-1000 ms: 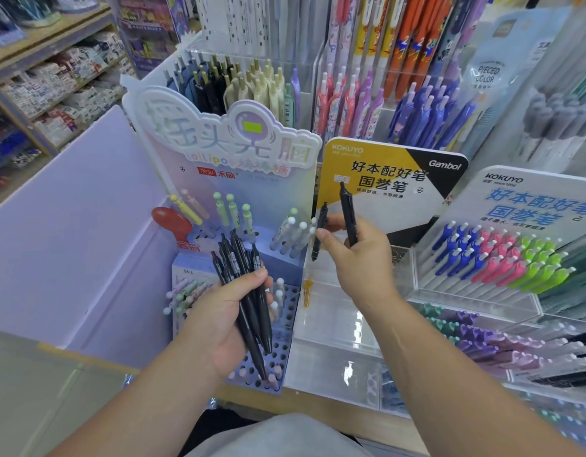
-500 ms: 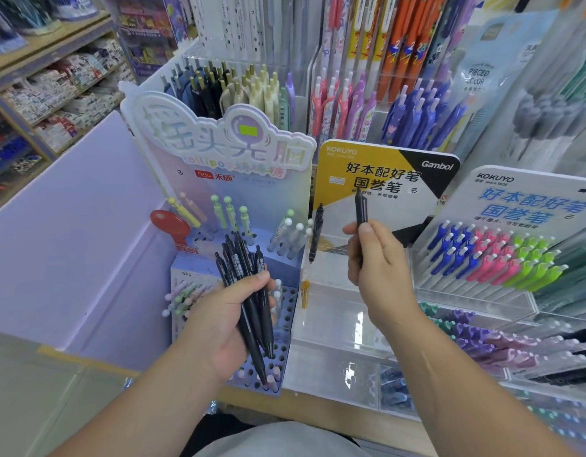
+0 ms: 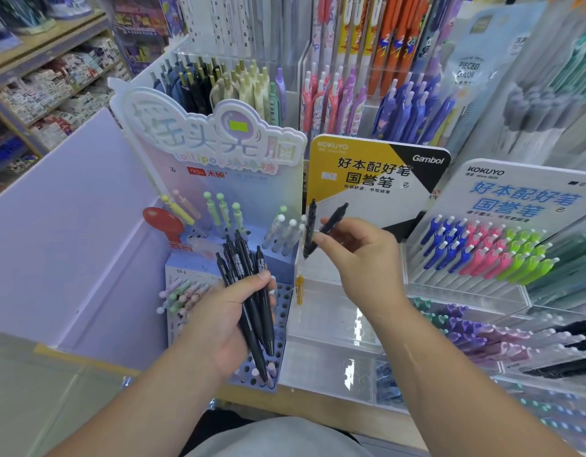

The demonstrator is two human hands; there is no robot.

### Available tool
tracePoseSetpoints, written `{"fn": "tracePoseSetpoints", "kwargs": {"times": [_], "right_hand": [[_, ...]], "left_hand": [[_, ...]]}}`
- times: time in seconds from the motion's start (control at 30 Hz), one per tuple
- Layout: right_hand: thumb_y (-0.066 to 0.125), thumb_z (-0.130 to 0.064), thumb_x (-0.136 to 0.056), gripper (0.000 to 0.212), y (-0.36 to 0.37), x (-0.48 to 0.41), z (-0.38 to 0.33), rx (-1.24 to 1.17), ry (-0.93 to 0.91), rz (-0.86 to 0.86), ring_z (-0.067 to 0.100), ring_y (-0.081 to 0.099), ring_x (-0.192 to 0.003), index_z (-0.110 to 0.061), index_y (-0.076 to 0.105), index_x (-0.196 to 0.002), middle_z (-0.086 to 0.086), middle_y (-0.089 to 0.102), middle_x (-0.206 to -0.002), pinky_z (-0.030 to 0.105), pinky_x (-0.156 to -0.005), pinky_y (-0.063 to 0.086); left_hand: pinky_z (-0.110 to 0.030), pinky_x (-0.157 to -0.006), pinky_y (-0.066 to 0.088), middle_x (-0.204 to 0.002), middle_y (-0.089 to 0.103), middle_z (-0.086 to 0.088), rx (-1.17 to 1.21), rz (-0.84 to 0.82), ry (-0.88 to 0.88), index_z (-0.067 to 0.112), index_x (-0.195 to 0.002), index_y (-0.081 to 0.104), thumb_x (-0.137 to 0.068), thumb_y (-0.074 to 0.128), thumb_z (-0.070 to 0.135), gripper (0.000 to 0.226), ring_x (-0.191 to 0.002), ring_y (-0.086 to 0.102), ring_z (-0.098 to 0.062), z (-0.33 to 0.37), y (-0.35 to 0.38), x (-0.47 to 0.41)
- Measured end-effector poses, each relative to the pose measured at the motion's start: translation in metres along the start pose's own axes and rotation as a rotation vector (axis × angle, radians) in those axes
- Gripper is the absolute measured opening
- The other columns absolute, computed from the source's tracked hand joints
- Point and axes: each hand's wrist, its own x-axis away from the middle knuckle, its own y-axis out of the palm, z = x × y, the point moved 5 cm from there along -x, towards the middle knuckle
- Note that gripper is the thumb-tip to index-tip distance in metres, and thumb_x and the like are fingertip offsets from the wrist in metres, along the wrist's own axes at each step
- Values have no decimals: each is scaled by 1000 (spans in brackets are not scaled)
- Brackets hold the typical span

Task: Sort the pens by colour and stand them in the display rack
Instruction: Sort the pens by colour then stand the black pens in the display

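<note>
Several slim matte blk pens [image 3: 240,262] bundled in L hand [image 3: 219,328]; R hand [image 3: 364,258] pinches single pen [image 3: 334,217].

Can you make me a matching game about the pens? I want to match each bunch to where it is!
Things
1. bundle of black click pens
2. single black pen, tilted
3. hot pink pens
4. lime green pens

Places
A. right end of the row in the white tiered rack
B. gripped in the left hand
C. pinched by the right hand
D. between the royal blue pens and the green ones

Pairs: 1-B, 2-C, 3-D, 4-A
</note>
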Motion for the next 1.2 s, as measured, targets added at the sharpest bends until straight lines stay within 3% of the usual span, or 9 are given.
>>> {"fn": "tracePoseSetpoints", "kwargs": {"times": [0.1,0.23,0.47,0.6,0.73,0.9,0.97,1.1,1.2], "right_hand": [[79,-18,-81,11,9,-4,3,97,-63,18,2,56,-62,-22,69,-81,-13,63,-69,16,-62,46],[78,-23,-83,11,15,-6,7,213,-137,28,10,56,-64,-15,71,-86,-6,63,-71,27,-62,49],[75,-20,-85,8,12,-7,-6,350,-276,30,7,51,-63,-16,74,-91,-10,58,-71,26,-62,48],[73,-22,-86,10,14,-7,0,338,-210,22,12,52,-63,-17,68,-93,-10,61,-73,33,-61,50],[75,-21,-86,49,20,0,8,304,-183,0,7,57,-65,-30,58,-130,-16,62,-82,30,-66,52],[74,-25,-86,74,28,5,18,434,-103,-51,7,61,-64,-37,34,-148,-20,64,-89,28,-66,51],[72,-27,-87,75,32,5,20,466,-70,-70,7,62,-63,-39,30,-149,-22,62,-89,28,-64,50],[73,-28,-86,61,32,6,20,475,-96,-39,10,61,-62,-33,43,-138,-19,64,-87,32,-62,52],[75,-29,-84,63,30,4,23,479,-83,-44,9,61,-63,-33,42,-138,-18,65,-84,31,-61,50]], "left_hand": [[-30,-62,46,-78,66,-5,2,-7,-8,5,-91,69,-67,76,19,29,-63,61,-16,0,1,2],[-27,-55,50,-74,68,-5,31,-18,4,4,-87,69,-73,72,16,18,-59,60,-14,5,0,6],[-26,-50,51,-73,67,-5,44,15,-1,4,-84,70,-86,68,14,10,-58,60,-14,5,-8,5],[-28,-57,48,-73,65,-5,33,7,-6,5,-84,69,-84,69,15,10,-59,60,-14,3,-6,4],[-28,-60,48,-75,68,-5,50,-1,-2,4,-94,69,-74,73,16,23,-59,62,-14,3,-1,3],[-30,-64,47,-77,67,-5,38,11,2,4,-95,69,-67,77,20,33,-62,62,-16,2,-2,2],[-32,-66,47,-77,67,-5,15,15,2,4,-95,70,-65,79,22,36,-65,61,-17,1,-3,1],[-32,-65,46,-79,66,-6,12,0,14,5,-96,69,-63,80,22,39,-66,61,-17,1,-2,2],[-32,-66,46,-75,65,-6,-5,-3,8,5,-91,71,-63,80,23,35,-65,61,-17,1,-1,5]]}}
